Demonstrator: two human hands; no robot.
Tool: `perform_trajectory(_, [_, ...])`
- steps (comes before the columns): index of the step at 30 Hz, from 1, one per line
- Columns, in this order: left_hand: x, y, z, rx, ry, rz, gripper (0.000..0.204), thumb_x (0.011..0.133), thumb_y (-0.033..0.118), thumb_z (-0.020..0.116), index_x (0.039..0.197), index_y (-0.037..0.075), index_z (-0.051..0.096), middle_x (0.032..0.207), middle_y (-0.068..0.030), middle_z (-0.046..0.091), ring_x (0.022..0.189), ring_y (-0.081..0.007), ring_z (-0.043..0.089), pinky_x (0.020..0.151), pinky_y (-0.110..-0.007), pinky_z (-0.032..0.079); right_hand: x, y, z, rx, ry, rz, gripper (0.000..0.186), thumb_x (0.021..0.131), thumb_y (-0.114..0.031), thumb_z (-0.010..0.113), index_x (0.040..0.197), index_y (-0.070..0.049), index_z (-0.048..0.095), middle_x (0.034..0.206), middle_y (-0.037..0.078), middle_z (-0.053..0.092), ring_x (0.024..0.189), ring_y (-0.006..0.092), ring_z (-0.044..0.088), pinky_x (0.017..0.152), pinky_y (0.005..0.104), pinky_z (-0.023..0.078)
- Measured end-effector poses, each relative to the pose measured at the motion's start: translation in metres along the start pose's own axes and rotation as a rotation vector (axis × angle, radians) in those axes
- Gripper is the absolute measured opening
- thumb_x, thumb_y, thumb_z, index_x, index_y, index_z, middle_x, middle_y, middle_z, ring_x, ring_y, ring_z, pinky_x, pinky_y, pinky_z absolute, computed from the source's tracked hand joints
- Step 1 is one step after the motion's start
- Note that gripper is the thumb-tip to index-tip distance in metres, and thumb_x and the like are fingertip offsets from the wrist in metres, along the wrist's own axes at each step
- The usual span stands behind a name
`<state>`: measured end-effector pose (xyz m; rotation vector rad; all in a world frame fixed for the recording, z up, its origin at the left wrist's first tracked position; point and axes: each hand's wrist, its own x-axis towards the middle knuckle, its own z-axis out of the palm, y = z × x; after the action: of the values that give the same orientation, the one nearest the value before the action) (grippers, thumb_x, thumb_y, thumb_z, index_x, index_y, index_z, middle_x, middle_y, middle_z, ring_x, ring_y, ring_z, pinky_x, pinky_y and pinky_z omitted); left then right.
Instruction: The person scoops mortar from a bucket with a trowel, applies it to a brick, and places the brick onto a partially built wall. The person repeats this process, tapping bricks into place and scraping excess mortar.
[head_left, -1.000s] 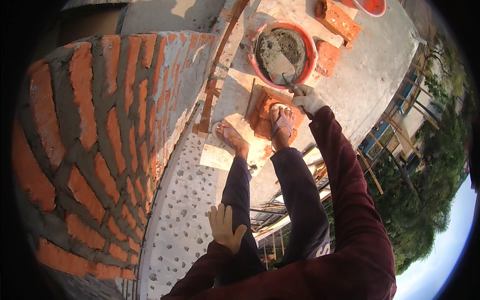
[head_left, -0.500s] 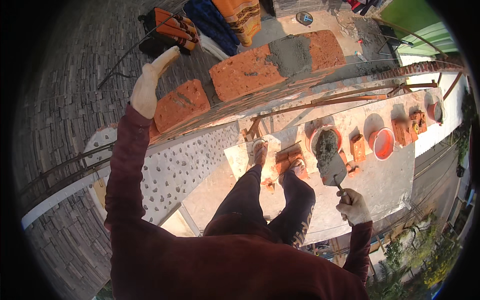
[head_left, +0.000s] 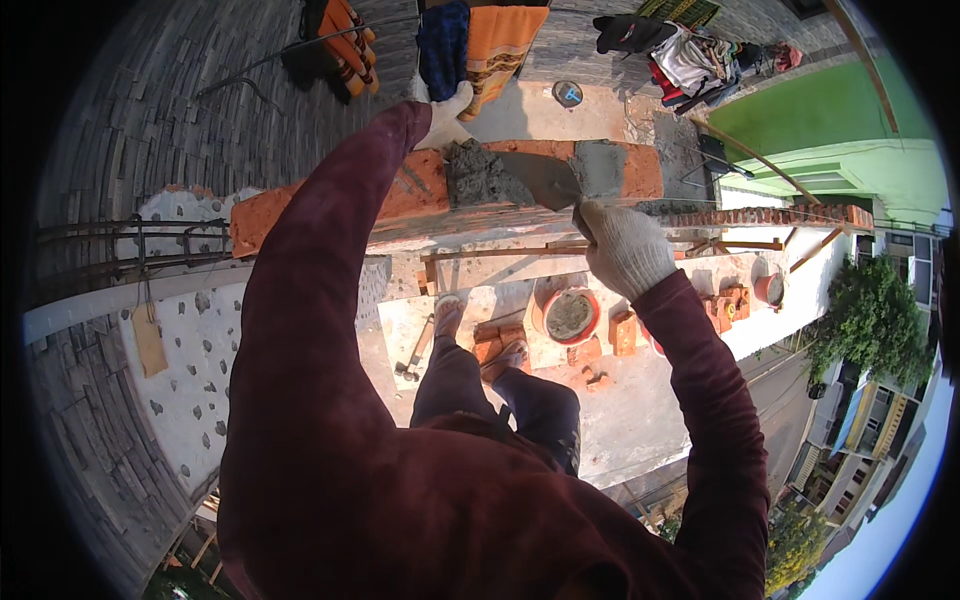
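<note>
My right hand [head_left: 628,248], in a white knitted glove, grips the handle of a trowel [head_left: 545,178]. Its metal blade lies over the top of the brick wall, touching wet grey mortar [head_left: 478,176] in the gap between bricks. A red brick [head_left: 415,185] borders that mortar on the left. On the right, grey mortar [head_left: 600,168] partly covers the course beside another brick face [head_left: 641,171]. My gloved left hand [head_left: 450,112] reaches to the wall's far side by the gap, fingers outstretched, holding nothing visible; my sleeve hides part of the brickwork.
Below the wall, I stand on a pale platform [head_left: 640,430] with a mortar bucket [head_left: 571,315], loose bricks [head_left: 623,332] and a hammer [head_left: 418,345]. A wooden rail [head_left: 490,254] runs along the wall. Beyond hang orange cloth [head_left: 500,50] and dark blue cloth [head_left: 443,50].
My right hand has swung the mortar-loaded trowel up from above the bucket to the wall top, where mortar now fills the gap. My left hand has moved right along the wall.
</note>
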<state>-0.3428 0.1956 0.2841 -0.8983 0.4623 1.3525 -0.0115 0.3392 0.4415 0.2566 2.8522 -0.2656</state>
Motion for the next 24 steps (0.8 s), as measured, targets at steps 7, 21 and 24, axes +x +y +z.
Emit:
perform_trajectory(7, [-0.002,0.019,-0.02,0.277,-0.022,0.092,0.135,0.075,0.1,0.041,0.167,0.005,0.014,0.167,-0.0318,0.017,0.156,-0.036,0.022,0.125,-0.038,0.019,-0.024,-0.02,0.026,0.106,0.169,0.057,0.026,0.093,-0.018,0.062,0.106,0.003,0.056,0.089,0.024,0.069,0.081,0.0396,0.072,0.064,0.0487,0.058])
perform_trajectory(21, [-0.004,0.019,-0.013,0.76,0.019,0.236,0.127,0.08,0.097,0.034,0.167,0.006,0.019,0.168,-0.0311,0.017,0.157,-0.0362,0.02,0.126,-0.038,0.017,-0.002,-0.125,0.123,1.888,-0.233,0.498,0.04,0.11,-0.041,0.048,0.124,-0.005,0.06,0.08,0.004,0.061,0.054,0.014,0.057,0.043,0.0306,0.05])
perform_trajectory(24, [-0.003,0.017,-0.014,0.84,0.012,0.261,0.125,0.081,0.096,0.032,0.166,0.006,0.02,0.168,-0.031,0.017,0.157,-0.0362,0.019,0.126,-0.038,0.016,0.011,-0.126,0.112,1.472,-0.199,0.478,0.039,0.105,-0.039,0.051,0.113,-0.002,0.059,0.074,0.008,0.061,0.055,0.018,0.061,0.047,0.0352,0.051])
